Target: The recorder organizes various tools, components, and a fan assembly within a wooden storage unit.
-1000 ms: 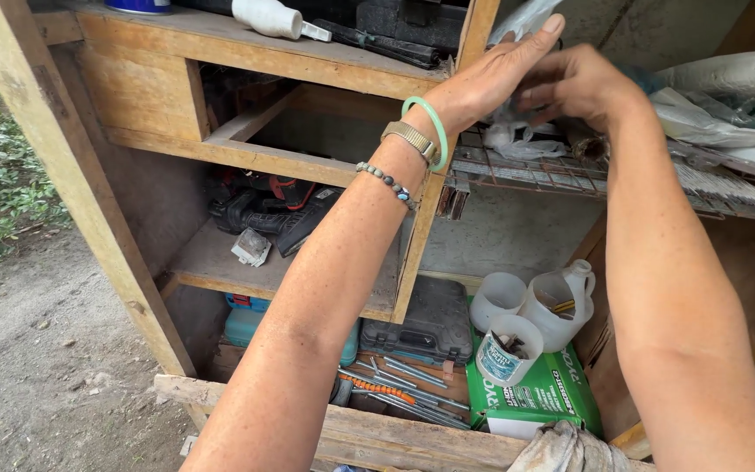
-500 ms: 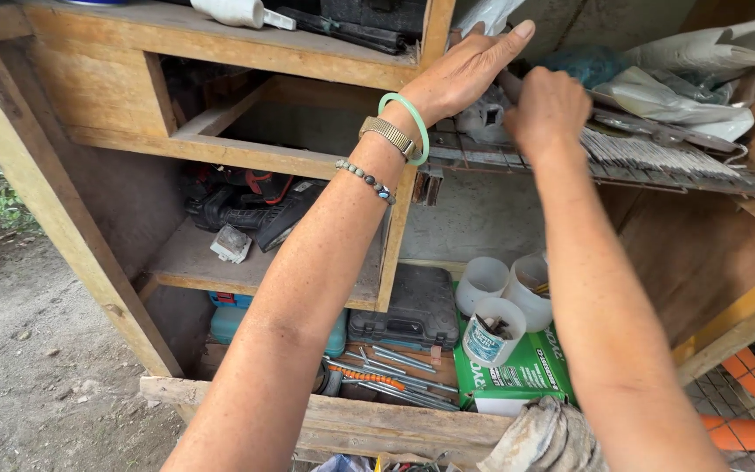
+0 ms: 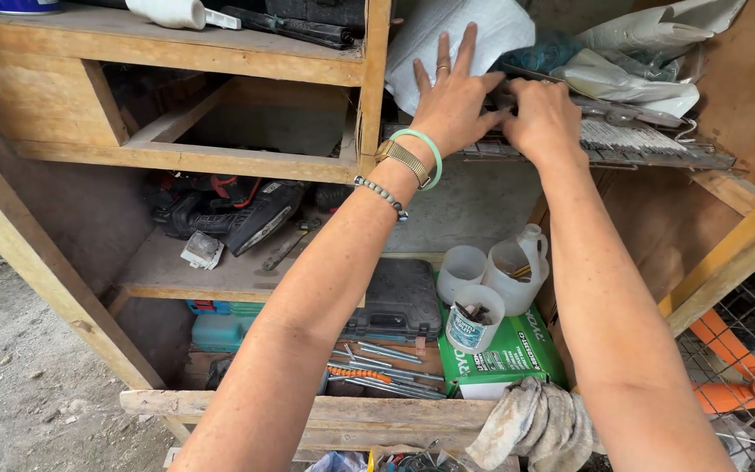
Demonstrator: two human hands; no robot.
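Left hand (image 3: 452, 105), fingers spread flat against soft white sack (image 3: 456, 44); right hand (image 3: 542, 118), fingers curled, pinching something small and hidden at the wire shelf (image 3: 657, 156) front edge. Sack looks limp and light, so best gripped by bunching its lower fold.

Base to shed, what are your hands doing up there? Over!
Left hand flat against white bag, fingers spread. Right hand curled on wire shelf, contents hidden. Crumpled bags crowd the shelf.

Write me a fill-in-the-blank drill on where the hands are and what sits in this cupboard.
1. Both hands reach onto the ____ rack.
2. The left hand rests against a ____ sack.
3. The left wrist wears a ____ bangle.
4. The green box carries three cut ____ jugs.

Missing words: wire; white; green; plastic
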